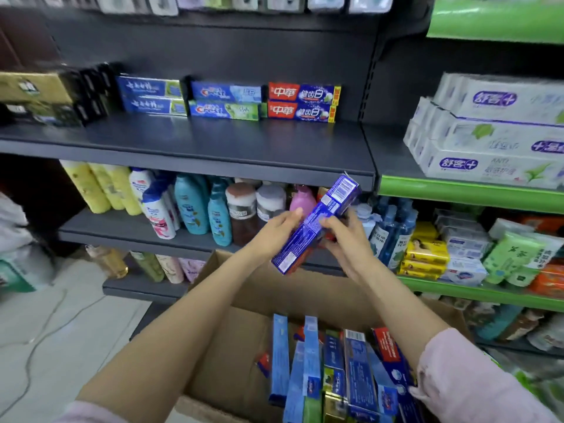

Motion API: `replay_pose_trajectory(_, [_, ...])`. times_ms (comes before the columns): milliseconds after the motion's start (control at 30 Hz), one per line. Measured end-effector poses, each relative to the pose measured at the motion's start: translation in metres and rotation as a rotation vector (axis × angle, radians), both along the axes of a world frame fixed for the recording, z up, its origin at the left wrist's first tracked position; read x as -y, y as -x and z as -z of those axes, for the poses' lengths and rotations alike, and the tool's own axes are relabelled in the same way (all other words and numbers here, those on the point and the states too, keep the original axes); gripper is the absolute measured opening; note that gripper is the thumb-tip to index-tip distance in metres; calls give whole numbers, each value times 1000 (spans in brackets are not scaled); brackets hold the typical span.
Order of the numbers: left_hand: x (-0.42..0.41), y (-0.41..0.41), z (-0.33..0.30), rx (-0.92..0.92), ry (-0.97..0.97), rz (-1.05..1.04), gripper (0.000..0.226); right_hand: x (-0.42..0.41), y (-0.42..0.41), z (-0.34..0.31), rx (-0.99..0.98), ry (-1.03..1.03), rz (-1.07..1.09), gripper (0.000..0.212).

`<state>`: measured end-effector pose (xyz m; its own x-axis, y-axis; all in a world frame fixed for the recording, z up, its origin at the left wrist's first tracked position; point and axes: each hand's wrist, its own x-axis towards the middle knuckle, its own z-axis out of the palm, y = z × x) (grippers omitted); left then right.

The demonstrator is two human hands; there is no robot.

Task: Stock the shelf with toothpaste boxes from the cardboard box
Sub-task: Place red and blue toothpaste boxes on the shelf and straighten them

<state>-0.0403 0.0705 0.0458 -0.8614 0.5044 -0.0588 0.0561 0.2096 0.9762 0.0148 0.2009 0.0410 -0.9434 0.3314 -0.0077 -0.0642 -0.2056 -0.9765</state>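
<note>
A blue toothpaste box (317, 222) is held tilted in mid-air, its far end up near the front lip of the dark shelf (213, 141). My left hand (279, 228) holds its left side with the fingers lying along it. My right hand (343, 236) grips its right side, fingers curled round it. Under my arms an open cardboard box (235, 346) holds several upright toothpaste boxes (335, 370). At the back of the shelf stand stacked toothpaste boxes: two dark blue (151, 95), two Crest (225, 100), two red and blue (303, 102).
Black and gold boxes (45, 96) fill the shelf's left end. Shampoo bottles (189, 206) line the shelf below. A green shelving unit (470, 193) on the right carries white toothpaste packs (494, 129), soaps and wipes. Tiled floor with a cable (45, 328) lies to the left.
</note>
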Motion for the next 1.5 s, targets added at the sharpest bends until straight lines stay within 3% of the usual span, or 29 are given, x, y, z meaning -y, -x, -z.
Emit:
replay_pose_trajectory(133, [39,41,-29,57,2,173,7,26,41,-32,-87,108,-43,25])
replay_pose_trajectory(267, [54,86,-59,-401,305,-10,36,58,87,-57,-64,33,-20,12])
replay_pose_trajectory(333, [63,107,-71,-563,355,-52,49,71,114,-70,-58,-64,41,11])
replay_pose_trajectory(400, [73,124,-81,-561,279,19,51,75,133,-84,-82,-125,125,17])
replay_pose_trajectory(533, [89,167,-97,-528,75,17,30,70,159,-105,-120,-156,164,27])
replay_pose_trajectory(600, [87,184,-105,-388,26,51,29,68,171,-112,-124,-154,149,25])
replay_pose_trajectory(667, [80,195,-110,-271,78,206,37,67,186,-117,-139,-67,174,23])
replay_pose_trajectory(733, [69,206,-114,-365,172,270,47,62,203,-118,-138,4,221,27])
replay_pose_trajectory(800, [60,221,-119,-500,223,203,55,50,220,-118,-97,-197,341,41])
replay_pose_trajectory(933, [38,256,-128,-768,473,150,61,25,235,-119,-46,-859,638,92])
replay_pose_trajectory(1000, [20,270,-132,-878,573,147,58,13,241,-116,-64,-1161,667,90])
replay_pose_trajectory(1100, [-12,292,-136,-975,676,133,53,-10,257,-109,36,-1488,421,64])
replay_pose_trajectory(1233, [-44,318,-132,-1054,776,21,49,-41,280,-104,110,-1502,345,51])
replay_pose_trajectory(1367, [-56,333,-120,-1131,870,-61,40,-59,296,-102,203,-1513,204,57])
replay_pose_trajectory(1500, [-54,343,-106,-1073,864,-129,41,-66,304,-94,230,-1526,195,62])
